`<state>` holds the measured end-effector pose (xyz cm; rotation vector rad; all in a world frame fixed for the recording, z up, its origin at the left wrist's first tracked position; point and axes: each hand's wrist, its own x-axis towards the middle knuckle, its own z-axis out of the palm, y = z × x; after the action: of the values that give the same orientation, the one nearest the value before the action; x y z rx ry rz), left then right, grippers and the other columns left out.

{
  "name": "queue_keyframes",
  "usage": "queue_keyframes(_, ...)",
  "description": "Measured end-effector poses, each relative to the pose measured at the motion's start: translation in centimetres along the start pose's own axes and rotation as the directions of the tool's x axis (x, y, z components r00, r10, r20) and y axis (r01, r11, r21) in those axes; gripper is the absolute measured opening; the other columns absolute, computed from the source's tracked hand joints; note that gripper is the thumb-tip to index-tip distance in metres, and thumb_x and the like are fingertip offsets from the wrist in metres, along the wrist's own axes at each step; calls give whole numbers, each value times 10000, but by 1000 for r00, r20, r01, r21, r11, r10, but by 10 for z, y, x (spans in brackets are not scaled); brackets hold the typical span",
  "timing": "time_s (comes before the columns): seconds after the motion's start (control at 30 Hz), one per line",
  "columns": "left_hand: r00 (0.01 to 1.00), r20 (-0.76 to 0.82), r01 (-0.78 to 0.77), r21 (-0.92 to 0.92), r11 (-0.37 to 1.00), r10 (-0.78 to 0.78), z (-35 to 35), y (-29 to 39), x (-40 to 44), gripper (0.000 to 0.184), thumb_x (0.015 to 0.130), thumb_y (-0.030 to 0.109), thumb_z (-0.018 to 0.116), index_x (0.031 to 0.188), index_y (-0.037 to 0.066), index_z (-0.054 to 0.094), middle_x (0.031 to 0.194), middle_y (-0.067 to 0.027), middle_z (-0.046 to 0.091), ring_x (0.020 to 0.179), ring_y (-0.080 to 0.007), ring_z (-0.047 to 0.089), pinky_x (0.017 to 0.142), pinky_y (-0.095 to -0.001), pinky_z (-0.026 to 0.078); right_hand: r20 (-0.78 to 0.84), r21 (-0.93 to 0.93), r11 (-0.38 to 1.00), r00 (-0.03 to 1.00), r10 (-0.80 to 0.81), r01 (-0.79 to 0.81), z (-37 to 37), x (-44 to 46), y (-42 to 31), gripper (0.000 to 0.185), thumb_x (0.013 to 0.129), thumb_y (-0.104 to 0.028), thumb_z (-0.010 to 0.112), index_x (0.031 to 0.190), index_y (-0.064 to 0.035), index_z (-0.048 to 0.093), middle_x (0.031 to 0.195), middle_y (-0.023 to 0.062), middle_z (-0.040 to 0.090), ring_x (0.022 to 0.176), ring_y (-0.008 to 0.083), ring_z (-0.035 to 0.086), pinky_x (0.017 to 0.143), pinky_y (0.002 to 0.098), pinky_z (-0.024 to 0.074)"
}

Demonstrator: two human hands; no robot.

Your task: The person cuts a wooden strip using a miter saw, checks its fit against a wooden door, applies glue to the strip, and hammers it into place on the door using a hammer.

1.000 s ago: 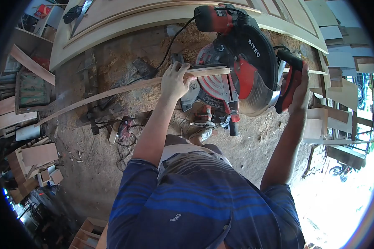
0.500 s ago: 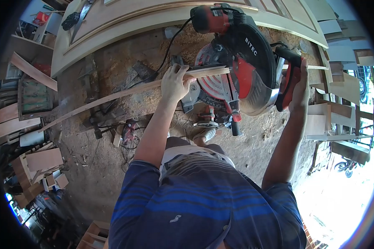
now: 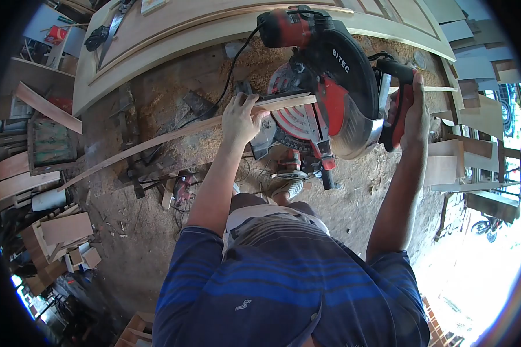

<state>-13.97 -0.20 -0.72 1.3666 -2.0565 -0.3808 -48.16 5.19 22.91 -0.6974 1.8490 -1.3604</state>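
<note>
My left hand (image 3: 241, 118) is closed on a long thin wood strip (image 3: 150, 144), holding it against the fence of a red and black miter saw (image 3: 344, 87). The strip reaches far to the left, and its right end lies at the saw's blade area. My right hand (image 3: 414, 115) is wrapped round the saw's red and black handle (image 3: 400, 98). The clear blade guard (image 3: 356, 136) hangs beside the strip's end, over the saw's base (image 3: 295, 118). The blade itself is mostly hidden.
A large panelled wooden door (image 3: 214, 32) lies behind the saw. A black cord (image 3: 231, 75) crosses the sawdust-covered bench (image 3: 156, 87). Below are a red power tool (image 3: 184, 188) and my foot (image 3: 286, 191). Wood offcuts are stacked at left (image 3: 66, 228) and right (image 3: 477, 121).
The saw head and my right hand have shifted slightly left in view. The camera view has also moved a little. Both hands keep their grips.
</note>
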Motion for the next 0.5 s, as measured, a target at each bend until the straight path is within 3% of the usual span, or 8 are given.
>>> queue_keyframes(0.5,999,-23,-21,25,999,22,1,1,-1,560,813,312,907,1274,83,687,1194,-162,673,1104,-401,679,924,-497,563,9,6,1000,1000,-14,14,-8,-10,19,722,1016,-804,531,872,-106,647,656,-15,536,544,104,535,526,273,442)
